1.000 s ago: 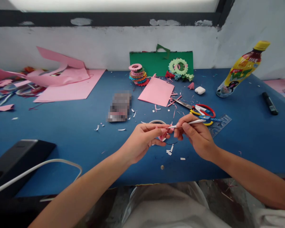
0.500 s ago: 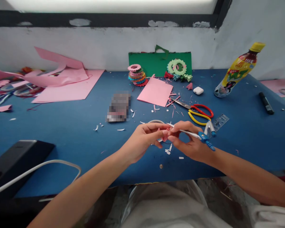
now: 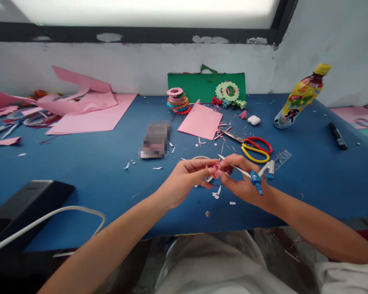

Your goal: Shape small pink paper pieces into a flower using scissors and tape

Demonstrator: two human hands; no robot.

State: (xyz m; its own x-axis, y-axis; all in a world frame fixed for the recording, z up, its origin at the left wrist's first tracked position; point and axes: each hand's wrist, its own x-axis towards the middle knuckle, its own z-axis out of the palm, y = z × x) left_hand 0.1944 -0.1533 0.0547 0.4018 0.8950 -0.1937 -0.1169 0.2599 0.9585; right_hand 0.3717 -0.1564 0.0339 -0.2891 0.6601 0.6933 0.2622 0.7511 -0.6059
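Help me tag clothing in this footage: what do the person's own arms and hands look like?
The left hand and right hand wear no visible glove, ring or watch. Both forearms are bare. A loose, off-white sleeve shows on the right; no left sleeve shows.

Bright colours around a blue table (image 3: 119, 196).
Taking the held fold (image 3: 215, 170) as clock centre: it is pink; the compass (image 3: 255, 177) at 3 has pale legs and a blue head. At 2, the scissors (image 3: 243, 140) show silver blades, one red loop, one yellow; beyond, the bottle (image 3: 299, 97) wears yellow with red, green and white print under a yellow cap. The marker (image 3: 337, 136) near 3 is black, the case (image 3: 254, 120) toward 1 white. The board (image 3: 199, 85) at 12 is green, the ring (image 3: 219, 90) before it pale green. Stacked rings (image 3: 177, 101) at 11 mix pink, orange, blue and red. The sheets near 10 (image 3: 88, 116) are plain pink; scraps (image 3: 232, 203) at 5, white.
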